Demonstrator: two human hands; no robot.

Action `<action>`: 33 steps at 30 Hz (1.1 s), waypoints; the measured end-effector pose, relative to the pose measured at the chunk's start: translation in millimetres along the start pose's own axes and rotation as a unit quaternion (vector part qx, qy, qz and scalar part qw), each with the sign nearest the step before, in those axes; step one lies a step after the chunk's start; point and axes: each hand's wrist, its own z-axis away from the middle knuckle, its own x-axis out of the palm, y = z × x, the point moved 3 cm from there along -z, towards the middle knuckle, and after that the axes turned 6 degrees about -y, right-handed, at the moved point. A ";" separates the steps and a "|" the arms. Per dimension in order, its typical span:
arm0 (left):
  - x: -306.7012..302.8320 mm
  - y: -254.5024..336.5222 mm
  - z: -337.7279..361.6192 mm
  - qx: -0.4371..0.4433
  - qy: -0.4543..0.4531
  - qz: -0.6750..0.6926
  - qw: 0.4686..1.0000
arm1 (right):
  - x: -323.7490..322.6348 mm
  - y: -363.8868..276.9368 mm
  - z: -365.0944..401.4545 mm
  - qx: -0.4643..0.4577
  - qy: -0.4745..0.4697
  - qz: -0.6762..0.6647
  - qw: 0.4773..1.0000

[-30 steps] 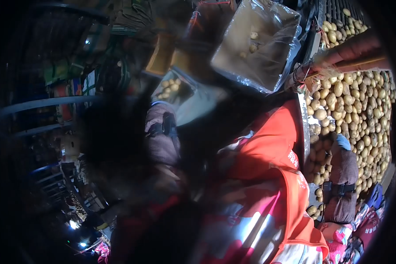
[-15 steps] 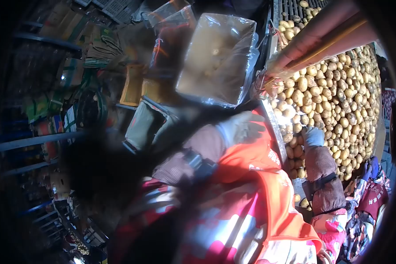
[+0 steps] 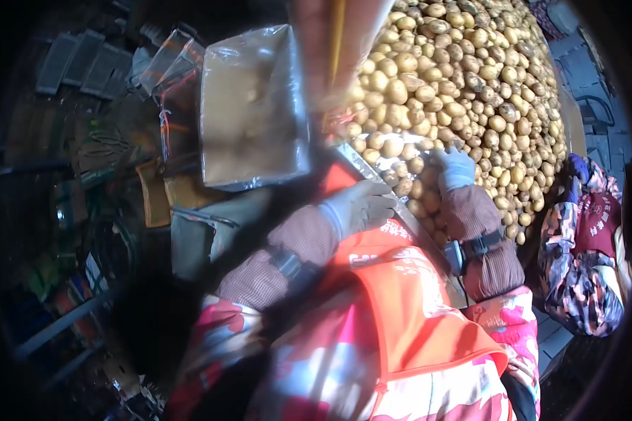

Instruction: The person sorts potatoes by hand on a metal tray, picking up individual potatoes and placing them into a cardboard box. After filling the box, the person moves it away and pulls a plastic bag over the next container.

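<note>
A broad heap of potatoes point(image 3: 495, 91) covers the sorting surface in front of me. My right hand point(image 3: 458, 168), in a light blue glove, rests on potatoes near the close edge, fingers stretched out and apart. My left hand point(image 3: 361, 207), in a grey-blue glove, is beside the metal edge point(image 3: 414, 223) of the surface, in front of the orange apron point(image 3: 414, 302). Its fingers reach loosely toward that edge, and I see nothing in them. To the left stands a box lined with clear plastic point(image 3: 253, 112), with a few blurred roundish shapes at its bottom.
A wrapped post point(image 3: 330, 49) rises at the corner between box and potatoes. Yellow crates point(image 3: 154, 193) and a pale lined container point(image 3: 196, 238) stand at left. Another person in patterned clothing point(image 3: 583, 259) is at the right.
My view has swung right, so the potatoes and box appear farther left. My right hand remains on the potatoes; my left hand remains near the edge, now sharper.
</note>
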 end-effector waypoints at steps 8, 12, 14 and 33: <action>71.4 69.3 66.3 0.108 0.071 0.195 0.972 | -8.4 -93.0 80.8 -0.364 0.202 -0.229 0.880; 7.0 174.1 173.7 0.266 0.151 0.081 0.949 | 10.9 -51.7 78.0 -0.319 0.263 -0.219 0.884; -10.4 225.6 213.0 0.304 0.225 0.014 0.926 | 27.2 -42.9 83.3 -0.290 0.262 -0.178 0.903; 84.1 74.2 -12.0 -0.080 0.178 -0.217 0.957 | 128.3 280.8 192.1 0.278 0.347 -0.286 0.849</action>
